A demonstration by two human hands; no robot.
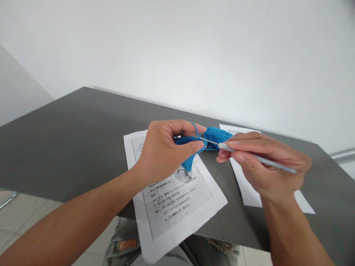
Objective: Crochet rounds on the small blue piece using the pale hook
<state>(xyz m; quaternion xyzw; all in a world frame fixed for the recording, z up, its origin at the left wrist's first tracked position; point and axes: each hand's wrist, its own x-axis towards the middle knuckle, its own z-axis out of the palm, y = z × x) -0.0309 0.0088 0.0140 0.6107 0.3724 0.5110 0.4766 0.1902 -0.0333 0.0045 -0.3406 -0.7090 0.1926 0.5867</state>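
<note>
Grey table (pixel 83 147), white wall (pixel 177 55) at 12 o'clock, tiled floor (pixel 22 221) at 8. Printed sheet (pixel 177 225) overhangs edge at 6. Blue crochet piece (pixel 189 162) mid-view, pinched in left hand (pixel 169 147); right hand (pixel 266 159) grips hook (pixel 273 162), tip at piece; yarn bundle (pixel 216 135) at piece's 2 o'clock.

The crocheted piece (pixel 189 162) is bright blue, and the yarn bundle (pixel 217 135) matches it. The hook (pixel 226 147) is pale grey along the handle, silvery at the shaft. The printed sheet (pixel 188 229) is off-white, patterned with black characters, dark border lines and a mottled grey picture (pixel 184 175). The bench (pixel 83 147) is dark grey, the wall (pixel 166 55) white.
</note>
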